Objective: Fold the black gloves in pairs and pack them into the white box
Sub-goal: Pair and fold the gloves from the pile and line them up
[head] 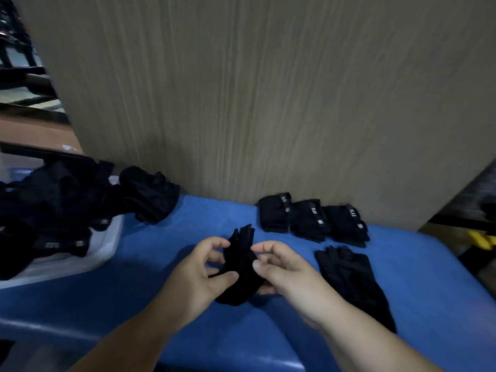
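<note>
Head view: you hold one black glove [241, 260] just above the blue tabletop [166, 304], its fingers pointing away from you.
Left grip: your left hand [200, 275] pinches the glove's left edge between thumb and fingers.
Right grip: your right hand [281, 269] pinches its right edge the same way.
Mate: a flat glove [351, 277] lies just right of your right hand, unfolded.
Done pairs: three folded pairs [311, 218] sit in a row against the wooden panel [268, 89].
White box: the white box [106, 251] is at far left, heaped with loose gloves [53, 205] that spill over its rim.
Risk: black on black blurs the edges, so you could misalign the pair or fold it crooked.
Risk: a wide right elbow swing could drag the flat glove toward the right tabletop edge.
Room: open blue surface lies between your hands and the box; the panel closes off the far side.
</note>
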`<state>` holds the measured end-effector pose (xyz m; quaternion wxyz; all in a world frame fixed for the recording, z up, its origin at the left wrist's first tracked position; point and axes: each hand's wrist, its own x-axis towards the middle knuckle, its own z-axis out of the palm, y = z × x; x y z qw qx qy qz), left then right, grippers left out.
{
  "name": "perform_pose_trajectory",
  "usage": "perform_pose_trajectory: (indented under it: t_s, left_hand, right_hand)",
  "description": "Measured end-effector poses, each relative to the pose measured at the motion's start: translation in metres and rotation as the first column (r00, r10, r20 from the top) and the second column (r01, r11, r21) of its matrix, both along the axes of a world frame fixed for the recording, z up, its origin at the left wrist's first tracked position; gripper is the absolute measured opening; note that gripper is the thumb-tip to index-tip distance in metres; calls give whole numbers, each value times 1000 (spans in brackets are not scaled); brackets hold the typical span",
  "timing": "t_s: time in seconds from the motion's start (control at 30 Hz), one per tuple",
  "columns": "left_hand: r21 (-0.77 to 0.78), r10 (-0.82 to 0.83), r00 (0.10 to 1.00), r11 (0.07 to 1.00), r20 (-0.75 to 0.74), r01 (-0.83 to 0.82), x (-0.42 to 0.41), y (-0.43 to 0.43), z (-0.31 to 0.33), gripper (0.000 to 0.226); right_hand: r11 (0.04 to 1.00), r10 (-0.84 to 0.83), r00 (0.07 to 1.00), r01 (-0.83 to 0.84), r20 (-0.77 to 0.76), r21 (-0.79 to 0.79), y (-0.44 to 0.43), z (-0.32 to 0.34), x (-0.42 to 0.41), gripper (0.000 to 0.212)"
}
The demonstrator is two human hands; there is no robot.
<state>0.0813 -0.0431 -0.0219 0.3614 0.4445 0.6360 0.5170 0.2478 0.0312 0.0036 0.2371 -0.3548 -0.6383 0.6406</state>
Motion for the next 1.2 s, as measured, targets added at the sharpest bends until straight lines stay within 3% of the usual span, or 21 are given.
perform_pose_trajectory:
  t_s: [0.13,0.3,0.37,0.47,0.57,0.73,0.8,1.07,1.2]
  left_hand:
    - [59,10,998,998,69,-14,19,5,2,40]
    - [51,5,993,999,119,-11,33,10,3,33]
    - [24,-20,995,1000,95,18,36,13,2,27]
    - [15,-33,998,999,-55,34,39,18,-1,24]
    - [21,-64,976,997,-206,69,41,22,3,26]
    - [19,-269,962,963,46,268,36,28,9,38]
    - [29,-257,962,966,90,255,37,33,6,29]
    - [12,-302,943,952,-139,306,40,41,3,15]
    - [20,-200,951,977,-234,211,37,44,-3,22]
  right_hand:
    - [997,-72,994,69,-88,-39,-6,-11,18,28]
    - [990,-137,989,135,-62,-26,-8,-26,26,6]
    - [991,-134,989,134,-62,-3,-6,-27,27,8]
    - [985,-151,988,152,-18,82,1,-25,28,25]
    - [953,-196,980,182,31,242,11,-21,33,19]
    - [889,-209,976,161,67,429,24,-18,42,23]
    - [876,-200,977,144,77,460,26,-19,44,25]
    - [895,-150,985,100,82,434,30,-24,47,21]
    - [931,-47,995,14,84,365,32,-18,49,19]
